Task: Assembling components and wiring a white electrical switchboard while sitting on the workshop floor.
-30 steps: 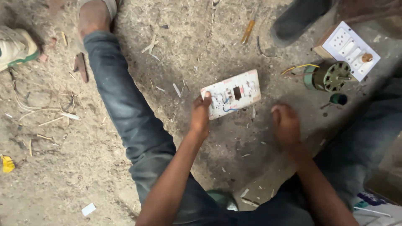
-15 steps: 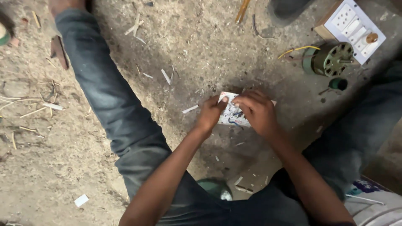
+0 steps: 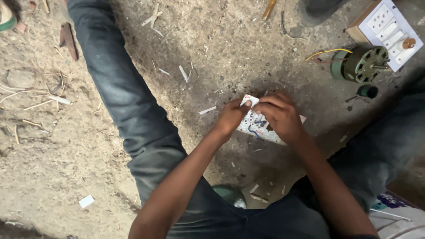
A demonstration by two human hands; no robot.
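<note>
A white switch plate (image 3: 259,126) with small fittings and wires on its upper face lies between my hands, just above the dusty ground. My left hand (image 3: 230,117) grips its left end, thumb on the corner. My right hand (image 3: 279,116) covers most of the plate, fingers curled over its top edge. Both forearms reach in from the bottom of the view, and my legs in dark jeans spread to either side.
A green electric motor (image 3: 361,64) with yellow wires lies at the upper right, next to a white switchboard on a wooden box (image 3: 389,26). A small dark cap (image 3: 367,91) lies below the motor. Someone's dark shoe (image 3: 318,9) is at the top. Wood splinters litter the ground.
One second ago the plate lay flat with only my left hand on it. My right hand has since come over and both hands now hold the plate, drawn closer to me.
</note>
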